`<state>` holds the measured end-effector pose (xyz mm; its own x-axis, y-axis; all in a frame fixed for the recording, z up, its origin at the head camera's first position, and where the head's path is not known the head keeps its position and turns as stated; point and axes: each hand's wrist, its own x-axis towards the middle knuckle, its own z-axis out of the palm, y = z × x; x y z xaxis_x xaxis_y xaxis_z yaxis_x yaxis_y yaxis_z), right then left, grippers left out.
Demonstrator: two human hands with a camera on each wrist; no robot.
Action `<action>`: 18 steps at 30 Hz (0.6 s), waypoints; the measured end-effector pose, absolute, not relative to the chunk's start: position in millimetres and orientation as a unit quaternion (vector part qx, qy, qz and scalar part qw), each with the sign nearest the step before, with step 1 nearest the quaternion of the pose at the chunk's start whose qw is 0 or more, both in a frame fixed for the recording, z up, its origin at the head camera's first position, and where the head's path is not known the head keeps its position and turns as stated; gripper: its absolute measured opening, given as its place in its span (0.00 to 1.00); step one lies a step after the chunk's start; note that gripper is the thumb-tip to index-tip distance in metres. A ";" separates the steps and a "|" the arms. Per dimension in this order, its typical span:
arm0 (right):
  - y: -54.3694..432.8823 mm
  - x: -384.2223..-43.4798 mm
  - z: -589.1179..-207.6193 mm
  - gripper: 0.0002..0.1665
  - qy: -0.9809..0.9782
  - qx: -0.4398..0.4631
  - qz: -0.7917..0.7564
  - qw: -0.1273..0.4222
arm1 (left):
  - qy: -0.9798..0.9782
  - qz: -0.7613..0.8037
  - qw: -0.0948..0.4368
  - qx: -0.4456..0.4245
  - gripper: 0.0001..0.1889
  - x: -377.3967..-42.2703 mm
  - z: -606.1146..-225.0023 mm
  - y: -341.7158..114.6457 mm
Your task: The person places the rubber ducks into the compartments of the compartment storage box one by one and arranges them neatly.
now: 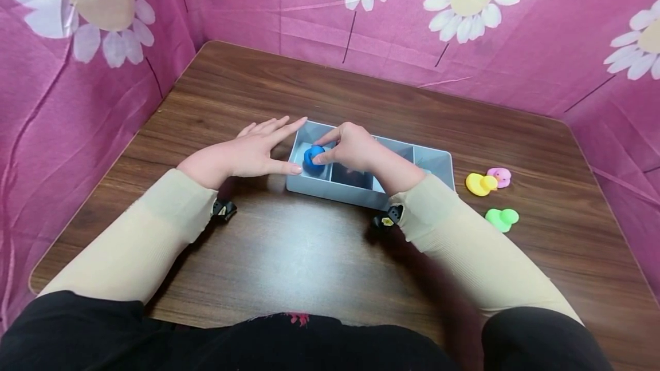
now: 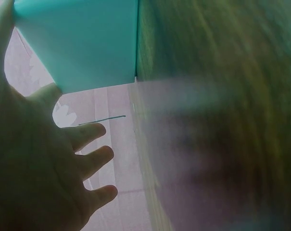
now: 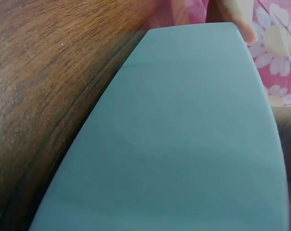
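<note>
A light grey-blue divided tray (image 1: 330, 192) stands on the table, its compartments in a row. In its leftmost compartment my right hand (image 1: 356, 145) pinches a small blue toy duck (image 1: 312, 156) between thumb and fingers; part of the duck is hidden behind them. My left hand (image 1: 247, 152) is spread at the tray's left end, index fingertip at the far corner and thumb near the close one. The left wrist view shows that hand (image 2: 34, 154) with straight fingers beside the tray's end wall (image 2: 82, 43). The tray's long front wall (image 3: 174, 125) fills most of the right wrist view.
Right of the tray lie a yellow duck (image 1: 479, 184) and a pink duck (image 1: 500, 176) side by side, with a green duck (image 1: 501, 219) closer to me. Pink flowered cloth (image 1: 309, 22) hangs around the wooden table (image 1: 247, 85).
</note>
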<state>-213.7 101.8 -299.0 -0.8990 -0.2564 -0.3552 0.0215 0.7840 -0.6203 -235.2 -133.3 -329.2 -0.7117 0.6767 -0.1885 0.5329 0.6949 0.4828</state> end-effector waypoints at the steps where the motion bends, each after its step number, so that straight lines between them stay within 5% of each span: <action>1: 101.6 -214.4 -299.6 0.23 0.919 -0.061 -0.323 0.216 | 0.903 0.202 0.178 0.335 0.50 -234.9 -329.1 -133.3; 18: 97.5 -216.1 -303.0 0.23 0.921 -0.056 -0.302 0.241 | 0.899 0.211 0.190 0.333 0.50 -237.7 -331.0 -134.3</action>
